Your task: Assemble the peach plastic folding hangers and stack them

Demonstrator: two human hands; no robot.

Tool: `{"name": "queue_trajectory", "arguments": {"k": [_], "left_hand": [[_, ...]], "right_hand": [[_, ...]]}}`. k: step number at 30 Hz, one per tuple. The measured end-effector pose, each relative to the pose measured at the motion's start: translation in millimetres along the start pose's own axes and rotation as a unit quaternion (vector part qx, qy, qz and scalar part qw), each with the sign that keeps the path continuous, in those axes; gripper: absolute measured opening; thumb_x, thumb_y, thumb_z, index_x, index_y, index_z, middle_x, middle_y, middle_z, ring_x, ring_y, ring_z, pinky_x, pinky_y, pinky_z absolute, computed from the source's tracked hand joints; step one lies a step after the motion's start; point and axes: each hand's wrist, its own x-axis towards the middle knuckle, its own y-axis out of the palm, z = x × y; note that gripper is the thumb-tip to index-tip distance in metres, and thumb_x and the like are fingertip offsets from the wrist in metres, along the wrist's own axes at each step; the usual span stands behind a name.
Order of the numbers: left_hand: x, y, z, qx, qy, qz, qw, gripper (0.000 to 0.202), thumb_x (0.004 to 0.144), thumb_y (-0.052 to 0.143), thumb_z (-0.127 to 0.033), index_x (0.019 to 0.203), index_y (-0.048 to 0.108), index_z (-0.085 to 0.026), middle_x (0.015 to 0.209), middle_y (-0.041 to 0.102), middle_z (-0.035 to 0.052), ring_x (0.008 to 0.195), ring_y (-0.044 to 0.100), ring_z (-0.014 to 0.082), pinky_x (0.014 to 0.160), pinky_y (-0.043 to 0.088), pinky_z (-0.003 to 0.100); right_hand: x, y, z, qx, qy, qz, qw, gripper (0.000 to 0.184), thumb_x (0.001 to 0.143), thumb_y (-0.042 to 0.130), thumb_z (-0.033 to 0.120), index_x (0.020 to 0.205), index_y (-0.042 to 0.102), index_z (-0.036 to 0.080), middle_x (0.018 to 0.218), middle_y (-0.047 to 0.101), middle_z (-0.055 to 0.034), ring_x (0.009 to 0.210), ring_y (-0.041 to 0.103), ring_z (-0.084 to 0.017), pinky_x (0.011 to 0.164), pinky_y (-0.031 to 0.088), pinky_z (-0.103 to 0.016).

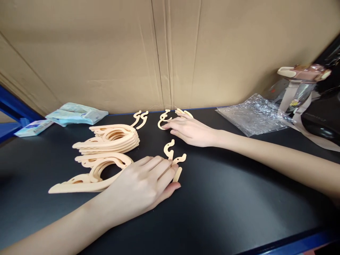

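Beige plastic hanger parts lie on the black tabletop. My left hand is closed around the lower ends of several small curved hanger hooks, whose tips stick out past the fingers. Its wrist lies beside the nearest folding hanger. Farther back, my right hand reaches in from the right, fingers stretched out and thumb apart. Its fingertips touch a curved hook. More beige pieces show just behind that hand, partly covered by it.
A neat stack of folding hangers stands left of centre, with two loose hooks behind it. Tissue packs lie at the back left. Crinkled clear plastic and a strapped water bottle are right. Cardboard walls the back.
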Motion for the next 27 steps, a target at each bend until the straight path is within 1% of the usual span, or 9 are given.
{"name": "queue_trajectory", "arguments": {"k": [2,5,8,11,14,17,20,23,27], "left_hand": [[1.0,-0.8,0.3,0.006,0.0,0.006,1.0,0.023,0.096,0.052,-0.03,0.103,0.065,-0.012,0.087,0.068,0.0043,0.077,0.064,0.0201,0.063,0.051,0.033],[3.1,-0.9,-0.2,0.019,-0.001,0.01,1.0,0.023,0.096,0.053,-0.031,0.102,0.065,-0.012,0.087,0.066,0.0053,0.08,0.064,0.0216,0.063,0.051,0.034],[4.8,0.1,-0.8,0.035,-0.007,0.009,0.999,0.029,0.094,0.055,-0.033,0.108,0.064,-0.01,0.093,0.067,0.009,0.089,0.064,0.0254,0.071,0.052,0.036],[3.7,2.5,0.1,0.038,-0.042,0.015,0.998,0.045,0.094,0.054,-0.04,0.123,0.06,-0.006,0.115,0.067,0.0173,0.109,0.062,0.0321,0.089,0.051,0.043],[0.2,5.5,2.4,0.031,-0.067,0.029,0.997,0.058,0.096,0.047,-0.047,0.133,0.053,-0.002,0.132,0.06,0.0217,0.123,0.055,0.0362,0.102,0.045,0.051],[-2.1,7.7,4.4,0.013,-0.067,0.038,0.997,0.054,0.099,0.043,-0.046,0.13,0.056,-0.004,0.129,0.064,0.0185,0.122,0.058,0.0334,0.104,0.044,0.051],[-2.1,8.1,4.2,0.013,-0.06,0.037,0.997,0.049,0.098,0.045,-0.043,0.124,0.061,-0.004,0.12,0.069,0.0167,0.112,0.063,0.0315,0.103,0.046,0.05],[-1.2,7.3,0.7,0.034,-0.043,0.032,0.998,0.046,0.096,0.051,-0.041,0.118,0.064,-0.003,0.113,0.07,0.0174,0.104,0.066,0.0321,0.099,0.048,0.05],[0.9,5.2,-8.6,0.031,-0.028,0.029,0.999,0.043,0.096,0.052,-0.039,0.116,0.064,-0.003,0.109,0.071,0.0164,0.1,0.067,0.029,0.096,0.05,0.045]], "right_hand": [[0.3,-3.2,2.5,0.025,0.002,-0.017,1.0,0.032,0.103,0.034,0.024,0.123,0.057,0.017,0.126,0.066,-0.0078,0.12,0.058,-0.022,0.113,0.03,-0.05],[-0.6,-5.4,4.3,0.059,0.0,-0.009,0.998,0.031,0.103,0.035,0.026,0.121,0.058,0.017,0.126,0.066,-0.0078,0.12,0.058,-0.021,0.111,0.032,-0.048],[-3.1,-5.5,7.6,0.116,-0.009,-0.018,0.993,0.028,0.103,0.036,0.025,0.112,0.062,0.018,0.113,0.072,-0.0048,0.11,0.063,-0.019,0.109,0.034,-0.045],[-5.2,-7.0,14.7,0.272,0.031,-0.027,0.961,0.027,0.102,0.036,0.025,0.107,0.061,0.017,0.085,0.075,-0.0013,0.086,0.07,-0.016,0.094,0.046,-0.039],[-4.6,-13.0,19.0,0.375,0.103,-0.053,0.92,0.027,0.102,0.037,0.028,0.105,0.061,0.015,0.072,0.074,-0.0005,0.075,0.069,-0.015,0.079,0.049,-0.032],[-3.1,-25.2,11.2,0.313,0.157,-0.117,0.929,0.026,0.099,0.042,0.027,0.103,0.064,0.015,0.077,0.075,-0.0021,0.074,0.067,-0.015,0.074,0.047,-0.029],[-6.8,-39.6,-6.9,0.188,0.158,-0.147,0.958,0.026,0.098,0.044,0.026,0.104,0.066,0.014,0.092,0.075,-0.005,0.085,0.067,-0.017,0.078,0.048,-0.03],[-19.9,-45.7,-23.2,0.04,0.147,-0.101,0.983,0.029,0.098,0.042,0.025,0.108,0.068,0.015,0.107,0.071,-0.0077,0.099,0.065,-0.022,0.086,0.048,-0.036],[-44.7,-34.1,-29.4,-0.011,0.143,-0.029,0.989,0.035,0.099,0.039,0.028,0.123,0.061,0.016,0.123,0.066,-0.0118,0.112,0.061,-0.027,0.097,0.047,-0.045]]}}
